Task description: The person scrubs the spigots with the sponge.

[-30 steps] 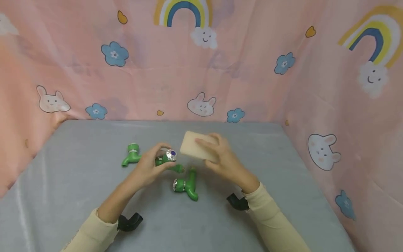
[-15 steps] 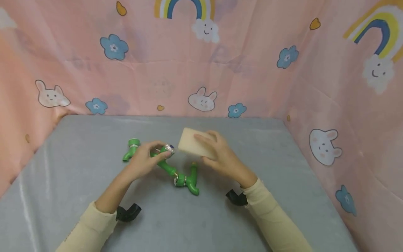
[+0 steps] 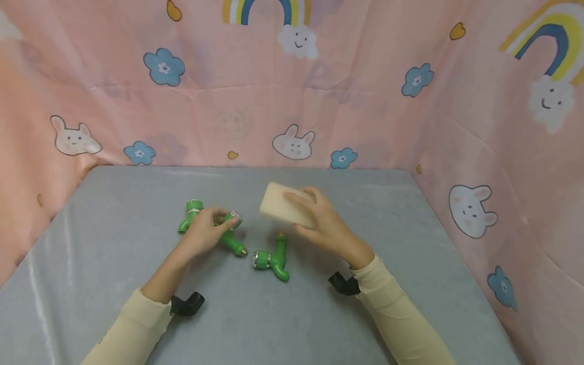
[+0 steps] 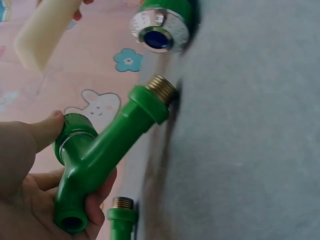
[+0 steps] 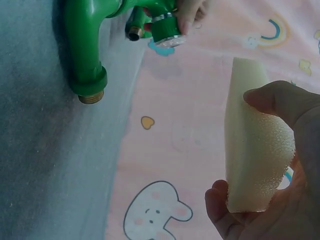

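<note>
From here I see a grey table (image 3: 283, 324) backed by pink rainbow-printed drapes (image 3: 246, 96), left hand (image 3: 204, 234) pinching a green tap (image 4: 102, 155), right hand (image 3: 332, 229) gripping a cream sponge (image 3: 278, 204)

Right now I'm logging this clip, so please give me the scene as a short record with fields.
Left hand: grips a glossy green tap with a brass threaded end
Right hand: holds a cream rectangular sponge above the table, apart from the taps
Near tap: a green tap with a silver-rimmed knob, lying between the hands, nearer the person
Far-left tap: a green tap with a green knob, partly behind the left hand
Surface: grey cloth-covered table
Backdrop: pink printed fabric
</note>
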